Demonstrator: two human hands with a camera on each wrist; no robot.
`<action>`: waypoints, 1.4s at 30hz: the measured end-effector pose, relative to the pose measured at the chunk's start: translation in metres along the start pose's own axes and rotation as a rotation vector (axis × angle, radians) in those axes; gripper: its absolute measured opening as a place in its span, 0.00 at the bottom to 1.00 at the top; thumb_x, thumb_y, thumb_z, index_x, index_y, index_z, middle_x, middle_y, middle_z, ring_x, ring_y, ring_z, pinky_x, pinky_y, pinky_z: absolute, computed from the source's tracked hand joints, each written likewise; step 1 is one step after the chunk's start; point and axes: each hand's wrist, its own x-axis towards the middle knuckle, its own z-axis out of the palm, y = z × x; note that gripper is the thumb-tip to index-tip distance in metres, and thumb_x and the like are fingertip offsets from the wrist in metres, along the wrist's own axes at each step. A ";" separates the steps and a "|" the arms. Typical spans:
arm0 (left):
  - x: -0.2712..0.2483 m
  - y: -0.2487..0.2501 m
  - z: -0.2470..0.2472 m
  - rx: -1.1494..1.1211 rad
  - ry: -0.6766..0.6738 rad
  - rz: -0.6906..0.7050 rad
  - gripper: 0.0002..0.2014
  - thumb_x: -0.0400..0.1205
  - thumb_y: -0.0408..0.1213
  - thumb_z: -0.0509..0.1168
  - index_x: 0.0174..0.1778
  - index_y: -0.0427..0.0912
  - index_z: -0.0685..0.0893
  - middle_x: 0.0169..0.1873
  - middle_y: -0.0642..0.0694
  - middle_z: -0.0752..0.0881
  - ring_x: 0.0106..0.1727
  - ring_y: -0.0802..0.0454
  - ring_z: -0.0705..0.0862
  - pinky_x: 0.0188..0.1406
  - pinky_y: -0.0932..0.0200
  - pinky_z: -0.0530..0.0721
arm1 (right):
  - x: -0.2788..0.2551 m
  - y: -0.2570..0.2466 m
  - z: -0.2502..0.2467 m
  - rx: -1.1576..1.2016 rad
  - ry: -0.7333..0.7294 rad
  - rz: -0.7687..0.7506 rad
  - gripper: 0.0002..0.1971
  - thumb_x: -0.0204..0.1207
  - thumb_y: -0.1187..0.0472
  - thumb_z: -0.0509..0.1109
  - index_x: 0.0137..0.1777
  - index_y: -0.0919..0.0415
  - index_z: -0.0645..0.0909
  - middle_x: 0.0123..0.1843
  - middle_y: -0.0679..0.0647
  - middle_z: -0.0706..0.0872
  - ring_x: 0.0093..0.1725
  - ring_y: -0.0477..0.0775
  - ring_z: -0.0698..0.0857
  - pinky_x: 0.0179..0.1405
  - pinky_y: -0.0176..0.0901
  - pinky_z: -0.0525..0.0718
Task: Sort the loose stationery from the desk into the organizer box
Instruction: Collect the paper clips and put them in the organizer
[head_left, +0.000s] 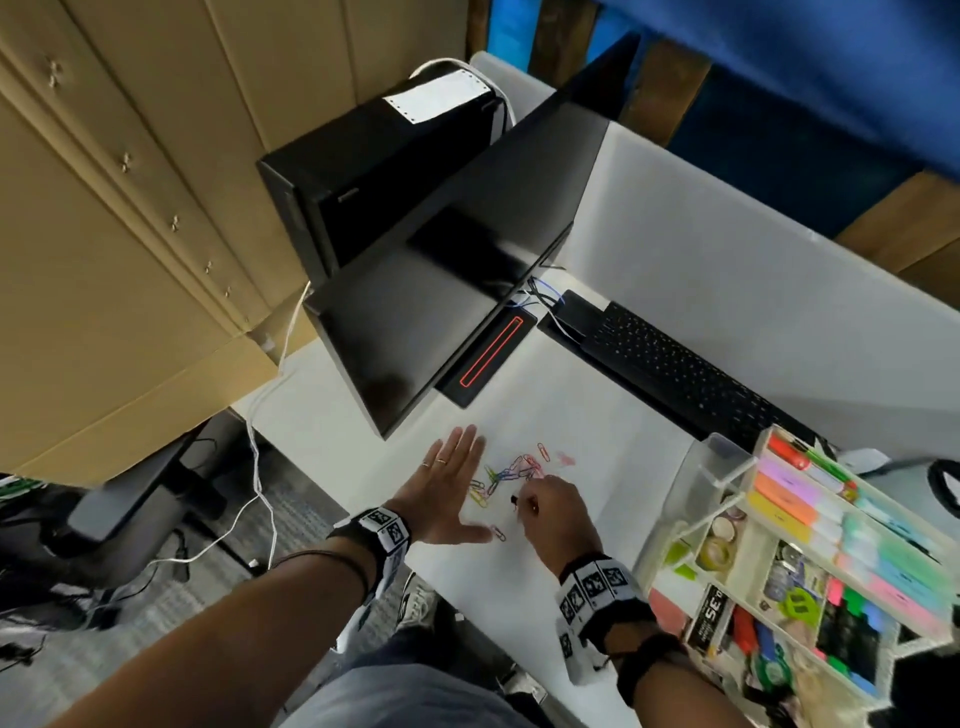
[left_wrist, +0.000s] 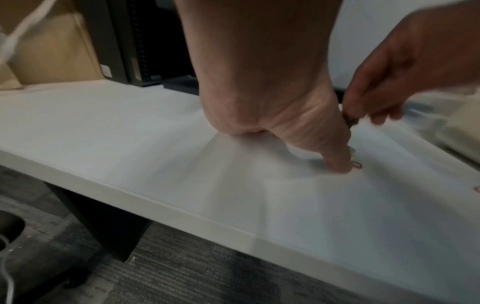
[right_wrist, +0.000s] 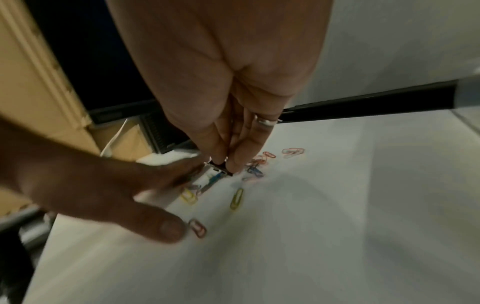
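While the flat, spread left hand (head_left: 448, 496) is kept as a wall beside scattered coloured wire paper clips (head_left: 511, 475) on the white desk (head_left: 613, 467), a small black clip (right_wrist: 219, 167) is pinched by right-hand (head_left: 550, 512) fingertips (right_wrist: 235, 164), prob. for the clear organizer box (head_left: 727, 470) nearby.

Paper clips (head_left: 511, 475) in pink, yellow, blue and green lie on the white desk (head_left: 613, 447); the black monitor base (head_left: 491, 358) bears a red outline.
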 end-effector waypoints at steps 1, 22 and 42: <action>0.004 0.003 0.001 0.004 0.005 -0.003 0.69 0.68 0.86 0.56 0.88 0.44 0.27 0.87 0.41 0.26 0.88 0.41 0.26 0.89 0.40 0.36 | -0.005 0.002 -0.007 0.033 0.037 0.009 0.09 0.79 0.64 0.70 0.37 0.57 0.85 0.38 0.50 0.85 0.38 0.50 0.84 0.42 0.49 0.87; 0.091 0.093 0.012 0.130 -0.052 0.376 0.55 0.79 0.75 0.56 0.91 0.47 0.38 0.91 0.49 0.38 0.90 0.47 0.30 0.90 0.42 0.43 | -0.116 0.108 -0.058 0.272 0.249 0.082 0.11 0.76 0.68 0.79 0.43 0.48 0.88 0.39 0.41 0.90 0.37 0.43 0.89 0.38 0.48 0.90; 0.023 0.141 0.070 0.250 -0.017 0.574 0.40 0.89 0.66 0.49 0.91 0.44 0.53 0.91 0.47 0.43 0.91 0.43 0.38 0.90 0.40 0.49 | -0.249 0.219 -0.116 0.148 0.357 0.312 0.07 0.78 0.63 0.78 0.48 0.48 0.91 0.43 0.38 0.92 0.43 0.43 0.90 0.45 0.47 0.89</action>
